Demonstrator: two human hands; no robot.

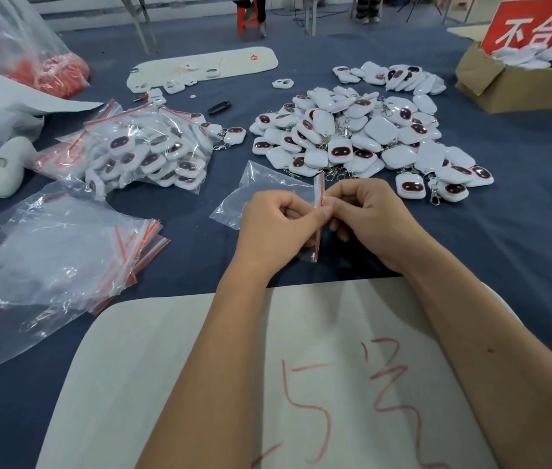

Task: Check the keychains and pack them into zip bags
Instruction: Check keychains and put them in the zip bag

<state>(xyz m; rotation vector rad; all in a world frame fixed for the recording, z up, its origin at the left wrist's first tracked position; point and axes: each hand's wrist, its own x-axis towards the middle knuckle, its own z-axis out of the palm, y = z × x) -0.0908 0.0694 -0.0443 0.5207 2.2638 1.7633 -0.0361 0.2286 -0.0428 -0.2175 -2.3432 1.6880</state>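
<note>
Both hands pinch the red-striped mouth of an empty zip bag at the middle of the worktop

The left hand [278, 225] and right hand [369, 218] meet fingertip to fingertip, each grip closed narrow on the seal edge of the clear zip bag [261, 191], whose body lies flat on the blue worktop [521, 248] beyond the left hand. Just behind it a loose heap of white keychains [362, 137] with dark faces spreads to the right. To the left lies a pile of already bagged keychains [146, 150], and nearer, a stack of empty zip bags [75, 252]. A cardboard box [511, 86] with a red sign stands at the far right; a pale board with red writing [200, 384] lies under the forearms
</note>
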